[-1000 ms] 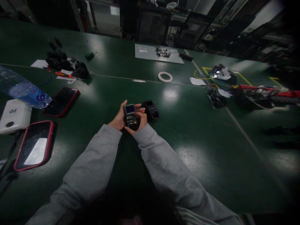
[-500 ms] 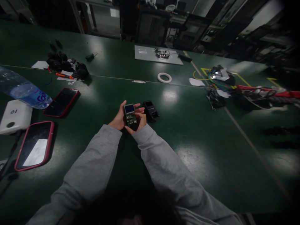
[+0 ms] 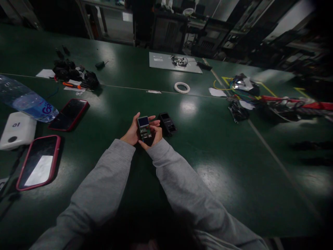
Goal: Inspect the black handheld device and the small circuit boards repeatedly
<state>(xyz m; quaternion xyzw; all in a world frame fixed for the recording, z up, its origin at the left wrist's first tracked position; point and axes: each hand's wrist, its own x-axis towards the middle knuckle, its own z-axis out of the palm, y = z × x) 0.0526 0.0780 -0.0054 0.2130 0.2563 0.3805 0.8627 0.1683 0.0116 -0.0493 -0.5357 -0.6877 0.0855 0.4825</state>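
Between my two hands is a green circuit board (image 3: 145,129) with a small dark screen at its far end. My left hand (image 3: 132,132) is closed round its left side, fingers reaching beneath it. On the right edge and near corner, my right hand (image 3: 156,134) grips the board between thumb and fingers. Just beyond my right hand lies a black plastic housing (image 3: 168,123) with a rectangular window and smaller cutouts, flat on the green table. The underside of the board is hidden by my hands.
To the left lie two red-cased phones (image 3: 39,162), a white box (image 3: 18,130) and a clear plastic bottle (image 3: 31,102). Farther off are an orange-handled screwdriver (image 3: 71,85), a white tape roll (image 3: 181,87) and a grey panel (image 3: 161,62). Cables and a red bar (image 3: 291,101) occupy the right.
Almost nothing differs. Both hands keep hold of the circuit board in the same place, and the view has shifted very slightly.
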